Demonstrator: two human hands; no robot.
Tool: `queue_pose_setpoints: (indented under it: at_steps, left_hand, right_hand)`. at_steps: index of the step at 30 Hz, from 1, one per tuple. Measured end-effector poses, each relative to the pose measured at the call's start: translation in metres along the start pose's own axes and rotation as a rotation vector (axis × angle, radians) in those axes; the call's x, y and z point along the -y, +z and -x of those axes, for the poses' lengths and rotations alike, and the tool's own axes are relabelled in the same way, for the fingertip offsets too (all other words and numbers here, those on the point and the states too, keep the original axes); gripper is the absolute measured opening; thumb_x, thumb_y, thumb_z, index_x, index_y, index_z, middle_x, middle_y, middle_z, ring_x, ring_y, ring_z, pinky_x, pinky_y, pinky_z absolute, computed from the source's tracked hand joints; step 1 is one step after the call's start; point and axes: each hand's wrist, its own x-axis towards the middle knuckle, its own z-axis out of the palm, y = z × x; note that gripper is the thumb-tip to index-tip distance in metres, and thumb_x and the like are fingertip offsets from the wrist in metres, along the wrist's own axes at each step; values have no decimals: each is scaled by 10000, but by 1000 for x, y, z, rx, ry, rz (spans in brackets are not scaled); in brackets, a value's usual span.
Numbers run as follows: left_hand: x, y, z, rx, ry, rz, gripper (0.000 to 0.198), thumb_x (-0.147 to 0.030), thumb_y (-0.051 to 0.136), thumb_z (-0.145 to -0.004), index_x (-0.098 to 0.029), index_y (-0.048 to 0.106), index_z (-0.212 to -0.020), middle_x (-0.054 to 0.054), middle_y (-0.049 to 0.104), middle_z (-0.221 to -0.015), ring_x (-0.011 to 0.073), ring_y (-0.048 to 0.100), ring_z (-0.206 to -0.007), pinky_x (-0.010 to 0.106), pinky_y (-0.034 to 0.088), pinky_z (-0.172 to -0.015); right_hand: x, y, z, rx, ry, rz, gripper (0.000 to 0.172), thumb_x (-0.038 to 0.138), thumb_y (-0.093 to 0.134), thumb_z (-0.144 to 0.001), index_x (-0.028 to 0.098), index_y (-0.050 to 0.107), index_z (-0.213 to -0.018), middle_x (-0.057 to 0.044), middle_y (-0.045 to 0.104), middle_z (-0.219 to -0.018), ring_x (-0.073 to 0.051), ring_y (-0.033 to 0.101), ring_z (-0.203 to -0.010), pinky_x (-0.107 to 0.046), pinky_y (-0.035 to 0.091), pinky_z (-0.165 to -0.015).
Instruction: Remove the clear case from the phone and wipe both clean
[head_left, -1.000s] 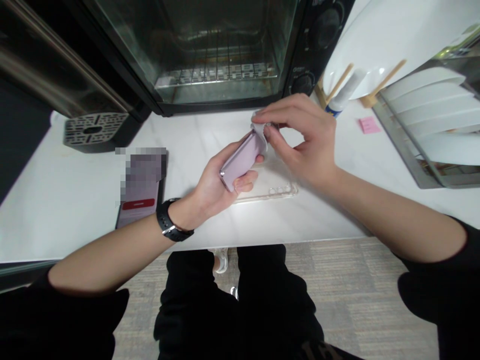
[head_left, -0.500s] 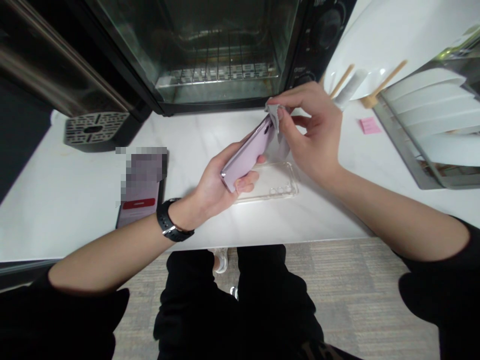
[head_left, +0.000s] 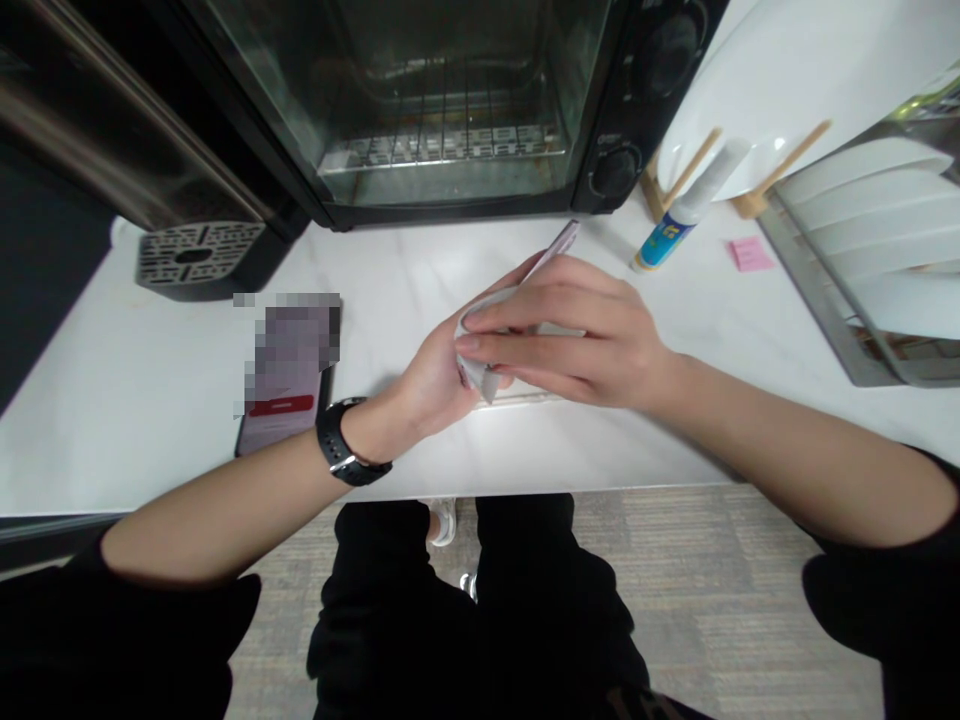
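My left hand (head_left: 431,380) is closed around a slim pinkish-purple smartphone (head_left: 564,240), held tilted above the counter. Across the phone's lower end, my right hand (head_left: 577,335) presses a crumpled light-grey wipe (head_left: 478,375), whose edge sticks out below the fingertips. Most of the phone is covered by the right hand and the wipe. Beneath both hands lies a clear phone case (head_left: 525,399), largely hidden now. A second phone (head_left: 281,430) with its screen lit and partly pixelated lies left of my left hand.
A black toaster oven (head_left: 450,210) stands at the back, beside a machine with a drip tray (head_left: 199,255). To the right are a glue-like tube with a blue label (head_left: 664,240), a pink sticky note (head_left: 750,254) and a rack of white dishes (head_left: 862,215).
My right hand has moved down and left with the wipe, from the phone's upper end to its lower end. The labelled tube has come into clear view.
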Motion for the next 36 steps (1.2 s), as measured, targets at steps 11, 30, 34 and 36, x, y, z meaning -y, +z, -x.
queue_pose_setpoints:
  at_steps: [11,30,34,36]
  left_hand:
    - [1,-2,5,55,7,-51,415,-270,538,-1089,-180,580,-686,-36,439,-565,72,392,-444,197,335,-453]
    - [-5,-6,7,152,-94,3,329,-390,602,-1006,-182,707,-1239,52,703,-890,43,396,-466,193,320,-444]
    - [-5,-6,6,154,-94,-11,277,-400,593,-1023,-177,718,-1128,51,706,-880,43,401,-466,189,312,-441]
    - [-5,-5,6,146,-93,-18,267,-396,574,-1042,-169,715,-1041,52,706,-874,41,402,-462,188,312,-440]
  right_hand:
    - [-6,-9,1,-31,185,134,246,249,658,-1047,342,783,-1238,-21,860,-1197,-224,805,-1064,-429,681,-939]
    - [-39,1,14,-420,590,76,239,485,692,-1064,296,839,-1064,-41,807,-966,-195,708,-833,-301,600,-653]
    - [-26,-2,7,-315,553,112,247,498,669,-1067,318,839,-1057,-63,833,-998,-230,742,-914,-335,633,-662]
    - [-20,-3,4,-256,524,102,244,478,645,-1080,323,834,-1080,-63,850,-1027,-241,764,-960,-378,673,-758]
